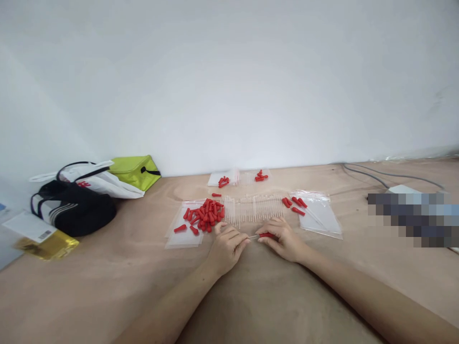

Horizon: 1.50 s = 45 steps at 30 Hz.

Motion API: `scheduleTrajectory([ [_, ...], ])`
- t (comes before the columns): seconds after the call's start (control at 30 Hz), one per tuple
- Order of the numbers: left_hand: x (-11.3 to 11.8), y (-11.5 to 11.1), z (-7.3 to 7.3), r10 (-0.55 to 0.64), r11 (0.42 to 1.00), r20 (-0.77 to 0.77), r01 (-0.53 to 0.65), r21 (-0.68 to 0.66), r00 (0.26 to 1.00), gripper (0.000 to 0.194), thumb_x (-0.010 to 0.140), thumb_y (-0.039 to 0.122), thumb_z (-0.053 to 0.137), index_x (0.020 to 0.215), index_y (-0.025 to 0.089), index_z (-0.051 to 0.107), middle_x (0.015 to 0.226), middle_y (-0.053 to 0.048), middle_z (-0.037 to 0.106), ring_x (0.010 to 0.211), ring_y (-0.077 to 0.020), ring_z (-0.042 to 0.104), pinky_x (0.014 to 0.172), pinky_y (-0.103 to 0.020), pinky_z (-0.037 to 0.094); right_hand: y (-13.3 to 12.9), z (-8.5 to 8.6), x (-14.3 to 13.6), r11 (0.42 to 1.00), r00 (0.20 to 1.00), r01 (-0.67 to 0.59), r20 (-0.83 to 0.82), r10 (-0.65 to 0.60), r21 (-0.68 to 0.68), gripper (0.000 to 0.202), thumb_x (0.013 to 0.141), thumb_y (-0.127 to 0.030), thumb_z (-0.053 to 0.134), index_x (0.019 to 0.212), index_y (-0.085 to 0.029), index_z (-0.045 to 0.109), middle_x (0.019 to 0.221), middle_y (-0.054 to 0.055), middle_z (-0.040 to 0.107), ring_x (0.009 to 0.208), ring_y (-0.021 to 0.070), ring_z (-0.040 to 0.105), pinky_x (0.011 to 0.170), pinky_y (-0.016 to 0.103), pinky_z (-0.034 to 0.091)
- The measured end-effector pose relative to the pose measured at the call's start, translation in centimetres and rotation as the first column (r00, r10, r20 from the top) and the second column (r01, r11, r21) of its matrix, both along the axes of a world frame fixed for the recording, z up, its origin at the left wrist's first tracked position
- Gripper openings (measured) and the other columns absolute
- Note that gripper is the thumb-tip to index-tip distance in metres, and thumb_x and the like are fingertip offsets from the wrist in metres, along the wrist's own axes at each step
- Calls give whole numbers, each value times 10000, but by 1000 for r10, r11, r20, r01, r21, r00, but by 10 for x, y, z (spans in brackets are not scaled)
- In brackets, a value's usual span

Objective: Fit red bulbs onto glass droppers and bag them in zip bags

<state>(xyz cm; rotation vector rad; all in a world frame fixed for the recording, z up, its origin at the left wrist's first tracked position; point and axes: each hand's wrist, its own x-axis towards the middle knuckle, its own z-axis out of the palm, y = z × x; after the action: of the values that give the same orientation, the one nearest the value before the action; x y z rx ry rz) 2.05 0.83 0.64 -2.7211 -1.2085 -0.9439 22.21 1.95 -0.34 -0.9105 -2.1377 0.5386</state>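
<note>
Left hand (227, 246) and right hand (283, 240) are both nearly closed near the middle of the table (143, 277): the left pinches a thin clear tube (254, 236) between thumb and fingers, and the right has its fingers around a red bulb (266, 235). A pale wall (251, 86) rises behind the table. At the left lie a black bag (86, 212) with white stripes, a white bag (124, 186) with red marking too small to read, and a yellow-green bag (134, 174) beyond them. Nearer at the left, a gold packet (66, 244) carries a white label (28, 227) with a barcode; its print cannot be made out. At the far right, grey cables (394, 171) run near a blurred patch. Clear plastic bags lie left (190, 241) and right (322, 215) of a row of clear tubes (263, 208), just beyond the hands, the tubes side by side with their long axes running roughly near to far. A pile of red bulbs (208, 215) sits at the row's left end, and a few loose bulbs (298, 211) at its right. The held tube and bulb lie almost in line, left to right, between the two hands, the tube pointing left from the bulb; whether it is seated inside, I cannot tell.
</note>
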Motion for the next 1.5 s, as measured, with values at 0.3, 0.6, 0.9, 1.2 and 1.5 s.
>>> scheduleTrajectory([
  [0.3, -4, 2, 3, -14, 988, -17, 11, -157, 1000, 438, 793, 281, 523, 1207, 208, 402, 935, -32, 628, 874, -187, 539, 873, -389, 309, 23, 8, 8, 903, 764, 44, -568, -306, -427, 379, 707, -379, 588, 1028, -245, 439, 753, -24, 512, 686, 119, 542, 671, 286, 475],
  [0.6, 0, 0, 12, 22, 975, -79, -39, -218, 997, 300, 771, 236, 530, 1068, 202, 514, 901, -31, 627, 864, -200, 545, 815, -371, 380, 69, 29, 109, 716, 722, 576, -166, -672, -395, 699, 702, -305, 544, 1286, -142, 196, 852, 58, 587, 630, 165, 588, 640, 321, 486],
  [0.9, -2, 3, 6, 5, 981, -79, -20, -193, 997, 151, 784, 228, 531, 919, 208, 594, 900, -18, 622, 867, -182, 534, 807, -356, 376, 71, 1, 113, 635, 639, 763, 283, -715, -119, 562, 700, -334, 542, 1192, -115, 380, 818, 67, 663, 824, 222, 597, 682, 295, 420],
  [1.2, -1, 1, 9, 1, 981, -74, -16, -195, 997, 140, 783, 219, 528, 899, 204, 606, 885, -24, 623, 850, -183, 537, 795, -363, 383, 73, -1, 117, 585, 626, 777, 367, -688, -230, 529, 701, -362, 536, 1151, -105, 427, 788, 85, 650, 574, 185, 602, 537, 276, 418],
  [1.5, -2, 2, 8, 1, 985, -74, -14, -172, 997, 142, 785, 236, 524, 899, 213, 605, 878, -24, 621, 848, -182, 545, 797, -361, 386, 72, 6, 119, 599, 562, 798, 437, -702, -63, 338, 689, -418, 533, 918, -173, 565, 802, 70, 650, 730, 208, 603, 578, 273, 398],
])
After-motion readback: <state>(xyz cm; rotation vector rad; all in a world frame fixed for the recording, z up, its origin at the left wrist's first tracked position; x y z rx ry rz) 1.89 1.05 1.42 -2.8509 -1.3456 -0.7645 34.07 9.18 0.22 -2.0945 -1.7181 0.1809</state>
